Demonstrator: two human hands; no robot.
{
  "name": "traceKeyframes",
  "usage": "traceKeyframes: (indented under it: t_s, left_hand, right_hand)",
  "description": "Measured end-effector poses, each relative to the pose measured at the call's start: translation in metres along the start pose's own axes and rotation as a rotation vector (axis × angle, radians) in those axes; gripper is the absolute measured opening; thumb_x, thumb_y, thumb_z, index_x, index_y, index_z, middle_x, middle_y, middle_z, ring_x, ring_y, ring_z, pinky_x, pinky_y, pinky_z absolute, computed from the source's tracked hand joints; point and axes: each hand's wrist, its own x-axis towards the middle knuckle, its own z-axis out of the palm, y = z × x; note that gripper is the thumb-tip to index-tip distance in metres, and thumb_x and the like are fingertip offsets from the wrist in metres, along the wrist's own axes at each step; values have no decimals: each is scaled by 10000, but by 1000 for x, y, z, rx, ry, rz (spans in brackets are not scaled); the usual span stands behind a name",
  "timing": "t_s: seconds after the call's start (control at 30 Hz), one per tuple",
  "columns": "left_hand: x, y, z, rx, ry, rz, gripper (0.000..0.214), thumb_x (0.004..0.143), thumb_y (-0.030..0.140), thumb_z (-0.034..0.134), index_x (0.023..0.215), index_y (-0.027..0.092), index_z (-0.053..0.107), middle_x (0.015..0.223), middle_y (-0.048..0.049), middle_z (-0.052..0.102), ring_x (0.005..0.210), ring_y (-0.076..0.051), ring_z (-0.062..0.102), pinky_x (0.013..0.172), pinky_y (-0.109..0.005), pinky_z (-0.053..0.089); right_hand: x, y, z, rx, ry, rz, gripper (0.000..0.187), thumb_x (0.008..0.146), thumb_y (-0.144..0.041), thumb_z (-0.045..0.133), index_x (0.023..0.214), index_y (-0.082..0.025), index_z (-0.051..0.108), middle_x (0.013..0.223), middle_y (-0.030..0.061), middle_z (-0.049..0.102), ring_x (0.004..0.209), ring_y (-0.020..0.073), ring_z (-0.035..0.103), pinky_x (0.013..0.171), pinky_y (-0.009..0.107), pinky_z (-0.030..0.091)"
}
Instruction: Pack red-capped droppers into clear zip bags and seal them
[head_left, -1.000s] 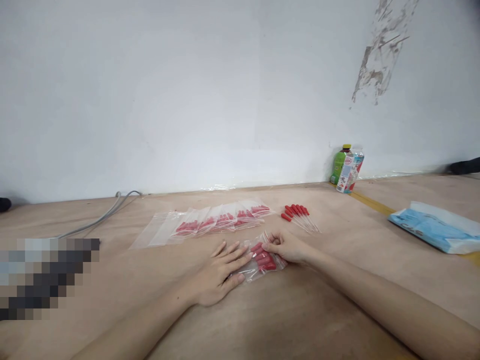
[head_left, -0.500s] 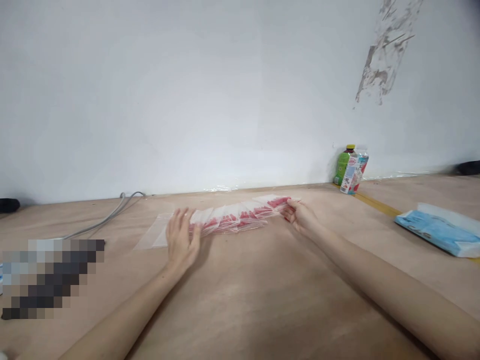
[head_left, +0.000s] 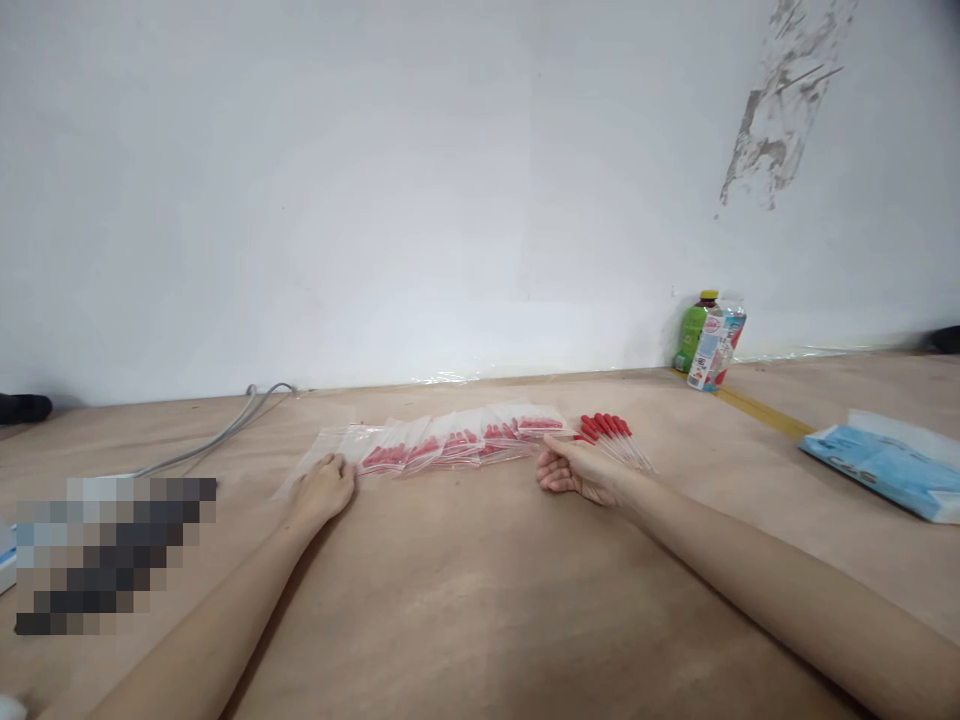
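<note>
A row of overlapping clear zip bags [head_left: 461,440] with small red pieces inside lies flat on the wooden surface. My left hand [head_left: 324,487] rests at the row's left end, fingers together and curled against clear plastic [head_left: 311,455]; what its fingertips grip, if anything, is hidden. At the right end, my right hand [head_left: 574,470] is closed, thumb and forefinger beside the last bag's lower edge. Whether something is pinched there I cannot make out. Just behind that hand, several thin clear sticks with red ends [head_left: 606,426] lie fanned out, partly covered by it.
Against the white wall stand a green bottle with a yellow cap [head_left: 694,332] and a printed clear bottle [head_left: 716,350]. A blue packet [head_left: 885,465] lies at right. At left are a grey cable [head_left: 217,440] and a blurred-out object [head_left: 112,555].
My left hand has drawn left and curled up, uncovering bags. My right hand has come nearer and slightly left, away from the last bag's red pieces. The fanned red-ended sticks now show.
</note>
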Motion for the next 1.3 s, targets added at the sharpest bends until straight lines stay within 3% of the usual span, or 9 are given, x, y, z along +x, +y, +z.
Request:
traceKeyframes:
  t_s: [0.13,0.27,0.4,0.57,0.67,0.8,0.9,1.1,1.3]
  left_hand:
    - [4,-4,-4,-50,76,-75,339,749,306,469,1049,162,536,1055,-112,598,1008,-292,529,815,-377,408]
    - [5,-4,-7,-131,145,-131,381,697,273,549,1043,115,520,906,-127,638,856,-290,596,711,-366,456]
    - [0,3,-13,-225,301,-122,310,774,268,469,1054,136,485,934,-106,610,878,-246,588,746,-353,456]
    - [-15,39,-33,-525,638,104,297,836,285,379,1096,147,419,1033,-98,524,934,-206,568,790,-325,466]
    - [-38,78,-42,-914,535,253,381,800,315,457,1142,191,345,967,-47,511,693,-136,615,618,-266,519]
    - [-79,119,-33,-1147,57,372,388,745,321,545,1082,213,387,907,-18,504,673,-135,601,557,-263,529]
    - [-100,127,-17,-984,-130,473,325,793,291,478,1100,220,396,943,-31,510,690,-145,598,625,-319,530]
    - [-112,119,-15,-422,106,775,247,820,237,455,1057,223,522,1214,-81,423,1168,-259,354,971,-449,307]
    - [-122,124,-23,-244,-343,932,436,890,400,335,1302,261,326,1389,-56,253,1272,-238,211,1017,-439,242]
  right_hand:
    - [-11,5,-9,-330,122,-240,364,768,-499,446,674,-156,525,584,11,580,383,63,461,369,186,345]
    - [-18,-3,-31,-926,561,-562,298,748,-436,465,628,-178,556,600,4,577,525,108,491,495,225,326]
    - [-20,-10,-52,-1228,856,-525,254,763,-380,444,708,-192,606,773,35,601,657,139,524,556,245,311]
    - [-14,-4,-54,-1419,799,-442,281,774,-399,440,761,-199,638,870,65,571,727,165,536,607,266,343]
    - [-7,0,-51,-1496,766,-383,278,774,-392,447,779,-197,647,913,90,559,799,205,533,626,287,363]
    - [-1,2,-50,-1501,774,-325,279,798,-351,415,806,-184,638,926,112,556,840,225,527,649,308,375]
    - [-6,2,-48,-1494,800,-296,267,806,-307,399,797,-155,617,937,134,555,853,230,526,653,308,378]
    - [-22,-9,-43,-1195,924,-490,239,824,-323,364,815,-165,543,898,114,576,849,223,528,695,324,383]
    - [-20,-2,-24,-348,562,-735,341,780,-414,451,1022,-205,332,728,-2,539,555,117,532,491,238,427]
